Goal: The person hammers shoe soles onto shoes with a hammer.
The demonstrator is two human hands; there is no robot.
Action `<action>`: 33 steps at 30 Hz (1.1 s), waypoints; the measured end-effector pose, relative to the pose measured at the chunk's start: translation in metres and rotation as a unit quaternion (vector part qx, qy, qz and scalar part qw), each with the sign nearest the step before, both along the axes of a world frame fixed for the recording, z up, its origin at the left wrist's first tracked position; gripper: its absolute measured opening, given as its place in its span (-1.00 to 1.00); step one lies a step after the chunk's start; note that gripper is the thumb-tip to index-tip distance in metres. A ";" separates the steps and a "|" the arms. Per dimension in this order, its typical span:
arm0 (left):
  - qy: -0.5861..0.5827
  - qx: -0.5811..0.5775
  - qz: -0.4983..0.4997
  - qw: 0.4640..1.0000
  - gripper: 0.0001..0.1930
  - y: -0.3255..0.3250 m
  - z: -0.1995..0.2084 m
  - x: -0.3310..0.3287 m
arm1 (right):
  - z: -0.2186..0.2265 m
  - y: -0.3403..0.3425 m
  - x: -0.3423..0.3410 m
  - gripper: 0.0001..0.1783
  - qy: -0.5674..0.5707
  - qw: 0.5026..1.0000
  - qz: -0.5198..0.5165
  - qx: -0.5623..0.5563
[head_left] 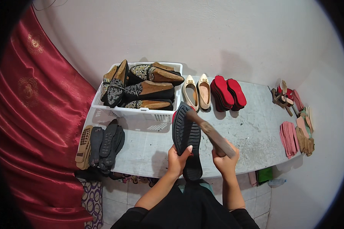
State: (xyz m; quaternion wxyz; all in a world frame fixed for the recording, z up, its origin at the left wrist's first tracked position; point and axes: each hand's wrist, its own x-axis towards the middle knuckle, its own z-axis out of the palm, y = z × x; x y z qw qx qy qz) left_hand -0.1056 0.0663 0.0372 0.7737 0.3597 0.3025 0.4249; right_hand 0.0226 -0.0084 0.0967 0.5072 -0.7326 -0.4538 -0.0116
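My left hand (176,159) grips a black ridged shoe sole (194,139) at its narrow middle, thumb on top. The sole stands toe up, its tread facing me, and a little red shows along its left edge. In my right hand (226,160), the fingers are wrapped round the wooden handle of a hammer (212,135). The hammer slants up and left, its far end in front of the sole's toe part. Whether it touches the sole I cannot tell.
A white plastic basket (141,110) holds patterned shoes on wooden lasts. Behind the table (240,141) stand cream flats (191,93) and red soles (221,93). Loose soles (110,145) lie left, pink pieces (288,139) right. A red curtain (42,145) hangs at the left.
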 end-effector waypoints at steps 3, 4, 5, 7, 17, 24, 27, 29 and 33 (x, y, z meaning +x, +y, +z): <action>0.012 -0.011 0.009 1.000 -0.79 0.000 -0.004 0.000 | 0.005 0.005 -0.004 -0.76 -0.008 0.999 -0.013 -0.031; 0.011 -0.010 0.007 1.000 -0.79 0.000 0.000 0.001 | 0.000 0.007 -0.005 -0.76 -0.010 0.999 -0.015 -0.030; -0.001 -0.007 -0.007 1.000 -0.78 -0.002 0.006 0.001 | -0.009 0.010 -0.007 -0.75 0.021 0.999 -0.018 0.022; -0.011 -0.007 -0.016 1.000 -0.77 -0.004 0.010 -0.001 | -0.005 0.011 -0.011 -0.75 0.053 0.996 -0.016 0.070; -0.030 0.051 0.000 0.998 -0.77 0.000 0.000 -0.001 | 0.002 -0.012 -0.015 -0.85 -0.015 0.999 0.042 -0.023; -0.046 0.156 0.006 0.987 -0.81 0.006 -0.013 -0.004 | 0.008 -0.025 -0.024 -0.88 0.019 0.992 0.071 -0.099; -0.045 0.151 -0.001 0.987 -0.77 0.005 -0.016 -0.004 | 0.008 -0.027 -0.021 -0.89 0.000 0.993 0.059 -0.105; -0.005 0.121 0.017 0.993 -0.77 0.006 -0.015 -0.001 | 0.004 -0.033 -0.018 -0.89 0.003 0.992 0.071 -0.102; 0.017 0.062 0.028 0.998 -0.76 0.011 -0.024 0.004 | 0.010 -0.038 -0.019 -0.88 -0.002 0.986 0.069 -0.150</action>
